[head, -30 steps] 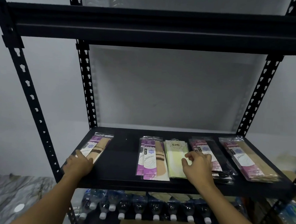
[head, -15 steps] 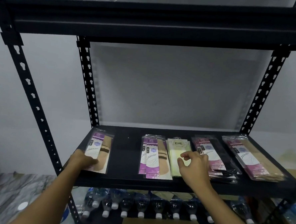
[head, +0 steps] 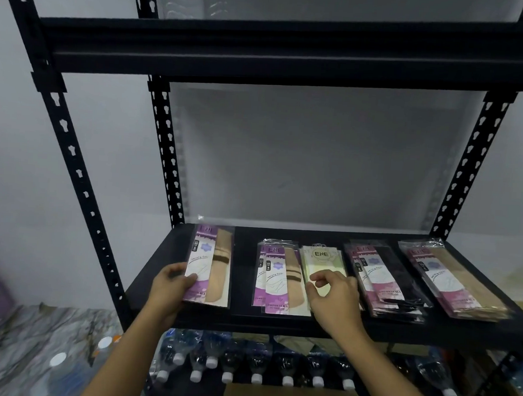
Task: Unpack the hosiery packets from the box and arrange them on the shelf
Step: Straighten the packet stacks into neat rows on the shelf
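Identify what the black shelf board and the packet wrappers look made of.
Black shelf board: likely painted metal with a matte finish, matching the slotted uprights. Leftmost purple hosiery packet: clear glossy plastic film, shown by its glare and see-through sleeve over a printed, probably paper, insert.

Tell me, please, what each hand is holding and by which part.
The left hand grips the leftmost packet by its lower left edge. The right hand rests on the pale green packet, holding nothing.
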`<action>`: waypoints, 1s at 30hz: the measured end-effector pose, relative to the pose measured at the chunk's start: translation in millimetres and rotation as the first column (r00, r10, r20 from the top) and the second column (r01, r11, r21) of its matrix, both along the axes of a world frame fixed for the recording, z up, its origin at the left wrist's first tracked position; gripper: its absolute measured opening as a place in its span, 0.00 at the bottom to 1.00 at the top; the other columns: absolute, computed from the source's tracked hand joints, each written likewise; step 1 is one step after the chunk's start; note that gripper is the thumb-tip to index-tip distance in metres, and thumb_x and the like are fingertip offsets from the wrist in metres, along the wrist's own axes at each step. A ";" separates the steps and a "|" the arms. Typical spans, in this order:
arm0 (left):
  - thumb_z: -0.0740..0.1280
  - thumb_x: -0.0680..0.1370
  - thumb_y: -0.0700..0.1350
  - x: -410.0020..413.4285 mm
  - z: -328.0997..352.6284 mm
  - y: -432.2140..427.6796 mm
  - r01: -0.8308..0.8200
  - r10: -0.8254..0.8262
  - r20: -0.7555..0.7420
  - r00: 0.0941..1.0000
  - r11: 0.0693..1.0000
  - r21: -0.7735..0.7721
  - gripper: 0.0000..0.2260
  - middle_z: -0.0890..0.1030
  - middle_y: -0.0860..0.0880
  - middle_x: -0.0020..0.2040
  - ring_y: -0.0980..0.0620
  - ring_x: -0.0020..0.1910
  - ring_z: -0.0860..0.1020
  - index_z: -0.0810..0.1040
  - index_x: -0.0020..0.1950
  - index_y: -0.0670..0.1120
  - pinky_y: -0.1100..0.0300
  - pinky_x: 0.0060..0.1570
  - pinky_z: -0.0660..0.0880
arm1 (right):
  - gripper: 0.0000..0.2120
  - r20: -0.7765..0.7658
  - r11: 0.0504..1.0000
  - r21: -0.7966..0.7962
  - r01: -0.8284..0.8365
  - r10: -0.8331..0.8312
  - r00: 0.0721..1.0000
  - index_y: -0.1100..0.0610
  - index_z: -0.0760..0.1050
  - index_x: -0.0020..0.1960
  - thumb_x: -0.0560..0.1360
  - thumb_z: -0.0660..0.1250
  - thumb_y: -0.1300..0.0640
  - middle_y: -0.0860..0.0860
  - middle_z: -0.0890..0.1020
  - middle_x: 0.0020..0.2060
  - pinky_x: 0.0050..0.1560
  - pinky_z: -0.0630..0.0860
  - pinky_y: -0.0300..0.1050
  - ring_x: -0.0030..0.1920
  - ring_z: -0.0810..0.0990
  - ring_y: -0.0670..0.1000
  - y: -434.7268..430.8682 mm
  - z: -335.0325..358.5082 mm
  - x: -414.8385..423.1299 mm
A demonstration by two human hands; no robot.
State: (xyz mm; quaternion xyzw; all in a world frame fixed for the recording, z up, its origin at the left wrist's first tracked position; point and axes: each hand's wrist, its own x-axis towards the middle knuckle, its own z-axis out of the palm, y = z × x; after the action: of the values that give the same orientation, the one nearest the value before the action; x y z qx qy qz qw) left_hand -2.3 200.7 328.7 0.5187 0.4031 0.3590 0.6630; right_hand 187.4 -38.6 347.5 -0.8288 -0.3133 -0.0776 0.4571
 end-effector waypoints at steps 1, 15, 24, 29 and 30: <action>0.67 0.78 0.34 -0.9 5.7 -8.5 0.017 -0.017 0.041 0.999 1.000 -0.003 0.11 0.83 0.40 0.51 0.43 0.42 0.85 0.74 0.58 0.44 0.51 0.36 0.81 | 0.03 -0.015 1.000 0.006 -0.018 0.018 1.000 0.50 0.78 0.46 0.72 0.70 0.57 0.44 0.78 0.39 0.56 0.69 0.51 0.50 0.66 0.47 -0.1 0.8 -2.6; 0.70 0.72 0.37 -10.5 56.4 -130.3 0.232 -0.257 0.425 0.868 0.966 0.112 0.19 0.85 0.39 0.54 0.41 0.49 0.85 0.72 0.62 0.46 0.53 0.40 0.83 | 0.06 -0.319 0.836 0.457 -0.304 0.473 0.821 0.49 0.82 0.49 0.74 0.69 0.50 0.47 0.84 0.44 0.49 0.78 0.40 0.47 0.81 0.47 -16.9 26.4 -59.5; 0.72 0.72 0.39 -8.1 52.1 -155.3 0.288 -0.341 0.423 0.840 0.939 0.185 0.19 0.84 0.38 0.55 0.38 0.53 0.83 0.72 0.60 0.47 0.50 0.45 0.83 | 0.05 -0.271 0.795 0.537 -0.280 0.478 0.836 0.51 0.80 0.47 0.73 0.72 0.59 0.46 0.84 0.41 0.45 0.80 0.40 0.43 0.81 0.46 -35.7 40.8 -69.3; 0.74 0.71 0.42 -6.8 48.6 -153.9 0.286 -0.343 0.373 0.862 0.937 0.200 0.19 0.85 0.40 0.54 0.39 0.52 0.84 0.74 0.60 0.49 0.51 0.43 0.83 | 0.06 -0.285 0.800 0.545 -0.252 0.460 0.841 0.50 0.80 0.46 0.73 0.72 0.60 0.44 0.83 0.41 0.43 0.79 0.36 0.42 0.81 0.44 -36.0 36.3 -66.4; 0.75 0.70 0.43 -5.4 47.7 -152.8 0.273 -0.328 0.353 0.876 0.942 0.197 0.18 0.85 0.40 0.53 0.40 0.51 0.84 0.76 0.59 0.50 0.51 0.42 0.83 | 0.06 -0.297 0.804 0.546 -0.236 0.449 0.842 0.50 0.80 0.46 0.73 0.72 0.60 0.44 0.83 0.40 0.43 0.79 0.37 0.42 0.81 0.43 -34.6 34.8 -64.5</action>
State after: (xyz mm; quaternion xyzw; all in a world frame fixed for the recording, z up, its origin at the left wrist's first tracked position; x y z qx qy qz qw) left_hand -7.7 47.9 376.4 0.5410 0.1545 0.3729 0.7378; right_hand 123.0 -73.2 382.3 -0.6105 -0.3274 0.1085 0.7130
